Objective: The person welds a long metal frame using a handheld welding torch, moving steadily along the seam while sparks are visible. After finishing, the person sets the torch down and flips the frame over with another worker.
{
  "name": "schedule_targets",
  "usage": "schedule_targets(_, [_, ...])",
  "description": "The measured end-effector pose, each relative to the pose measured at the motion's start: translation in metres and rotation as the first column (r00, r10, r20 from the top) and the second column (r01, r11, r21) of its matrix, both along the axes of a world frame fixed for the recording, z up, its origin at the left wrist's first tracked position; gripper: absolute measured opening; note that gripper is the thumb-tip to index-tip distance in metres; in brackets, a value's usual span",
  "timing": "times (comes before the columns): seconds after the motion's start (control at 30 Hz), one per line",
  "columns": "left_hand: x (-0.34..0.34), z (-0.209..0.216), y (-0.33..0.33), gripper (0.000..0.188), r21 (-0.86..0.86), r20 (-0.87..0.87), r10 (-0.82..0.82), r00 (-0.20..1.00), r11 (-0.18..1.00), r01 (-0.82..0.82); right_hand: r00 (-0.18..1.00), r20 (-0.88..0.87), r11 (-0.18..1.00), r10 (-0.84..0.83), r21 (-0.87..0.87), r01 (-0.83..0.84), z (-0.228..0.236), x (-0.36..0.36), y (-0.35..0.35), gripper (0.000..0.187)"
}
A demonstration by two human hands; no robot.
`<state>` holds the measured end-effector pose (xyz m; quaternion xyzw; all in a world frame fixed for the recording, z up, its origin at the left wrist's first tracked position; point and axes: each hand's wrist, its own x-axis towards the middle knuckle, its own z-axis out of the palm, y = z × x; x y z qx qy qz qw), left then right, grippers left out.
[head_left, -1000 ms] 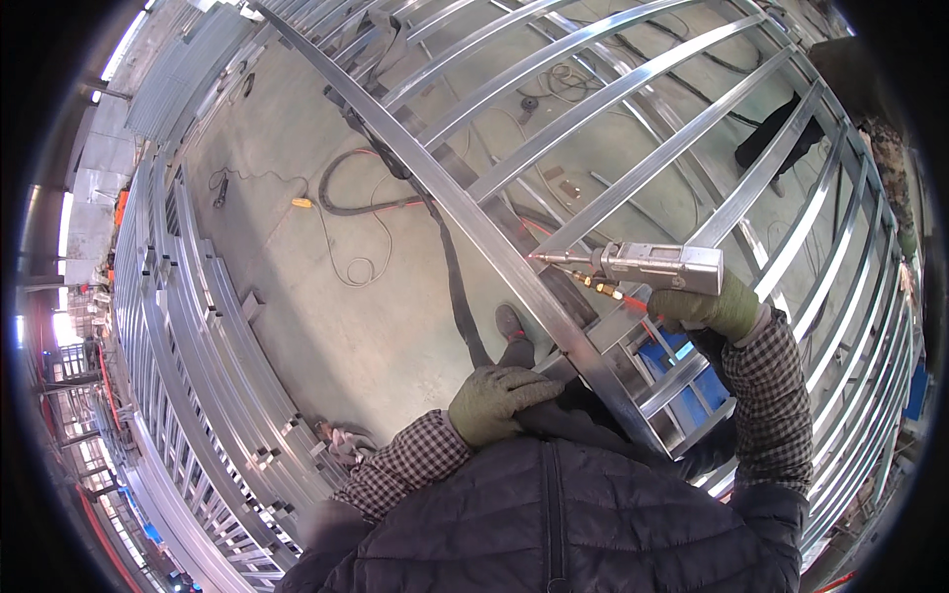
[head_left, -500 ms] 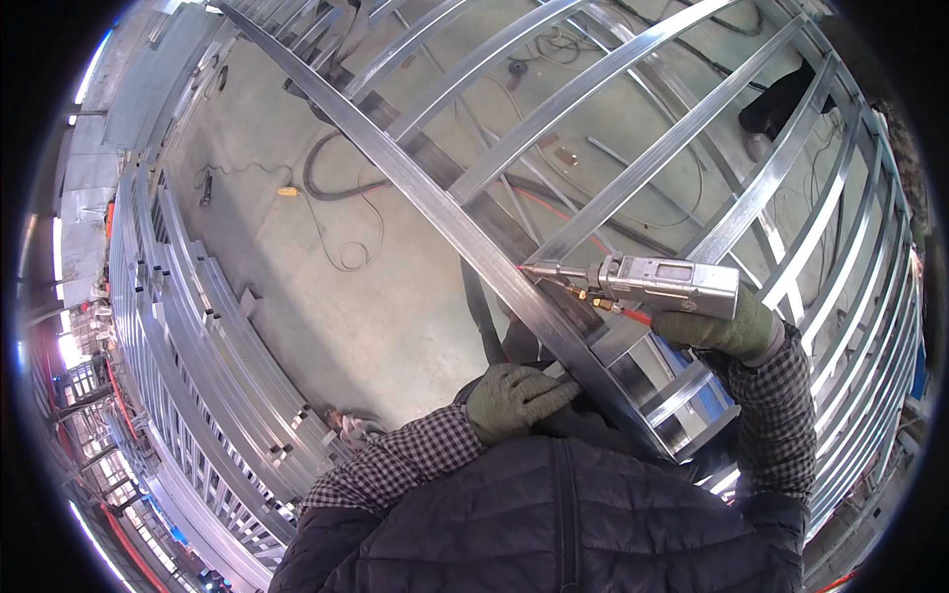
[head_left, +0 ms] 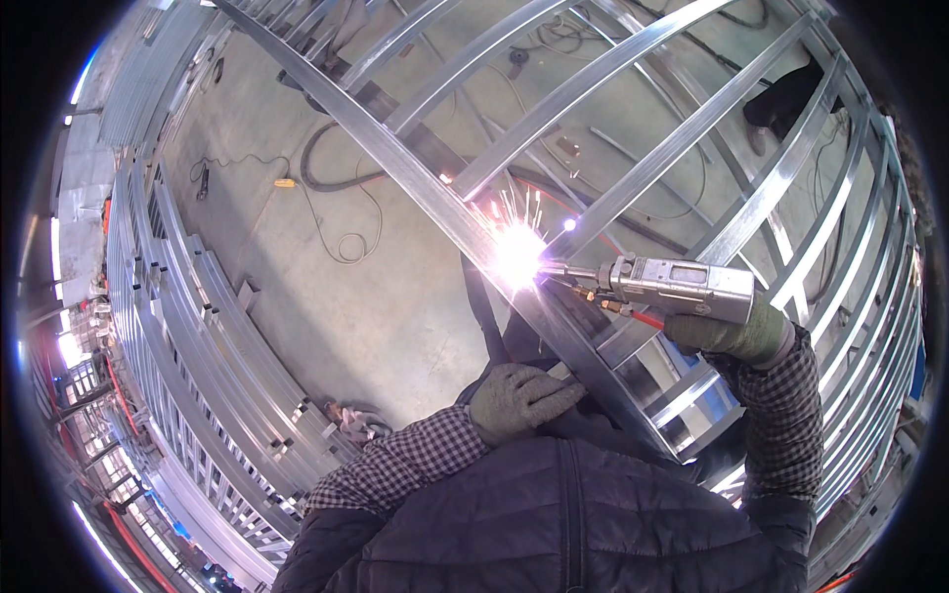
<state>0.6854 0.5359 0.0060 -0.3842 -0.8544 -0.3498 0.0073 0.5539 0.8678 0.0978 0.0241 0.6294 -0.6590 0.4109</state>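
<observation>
In my gloved right hand (head_left: 741,336) is a silver handheld welding gun (head_left: 682,285), my fingers closed round its grip. Its nozzle points left at a long steel rail (head_left: 400,168), near where a crossbar (head_left: 682,138) meets it. A white-violet flash (head_left: 517,257) with flying sparks hides the tip and the joint. Brass fittings and a red hose (head_left: 647,318) hang under the gun. My gloved left hand (head_left: 526,400) lies low in front of my body, fingers stretched toward the near end of the rail; whether it touches the rail I cannot tell.
Several parallel crossbars form a frame reaching to the right. Stacked metal frames (head_left: 213,336) stand along the left. On the floor lie a black hose (head_left: 321,168), a thin cable with a yellow piece (head_left: 286,183), and loose bars. Another person's dark shoe (head_left: 766,111) shows at upper right.
A bright flash with sparks has appeared at the gun's tip, where the joint was visible before. My right hand and the gun sit slightly farther right and lower in view.
</observation>
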Motion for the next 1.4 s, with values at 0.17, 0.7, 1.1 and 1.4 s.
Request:
schedule_targets(0.17, [-0.002, -0.004, 0.000, 0.056, 0.008, -0.019, -0.016, 1.000, 1.000, 0.016, 0.993, -0.111, 0.997, 0.043, 0.062, -0.037, -0.007, 0.002, 0.002, 0.050])
schedule_targets(0.7, [-0.008, -0.002, -0.003, 0.055, -0.008, 0.038, -0.091, 0.995, 0.996, 0.092, 0.959, -0.254, 0.982, 0.130, 0.168, -0.088, -0.010, 0.008, 0.009, 0.048])
schedule_targets(1.1, [-0.001, -0.010, -0.002, 0.054, 0.040, 0.123, -0.071, 0.990, 0.997, 0.067, 0.994, -0.107, 0.997, 0.021, 0.071, -0.014, -0.012, 0.019, 0.014, 0.049])
schedule_targets(1.4, [0.000, -0.010, -0.001, 0.055, 0.064, 0.075, -0.038, 0.996, 0.997, 0.033, 0.988, -0.111, 0.991, 0.106, 0.094, -0.095, -0.002, 0.016, 0.014, 0.050])
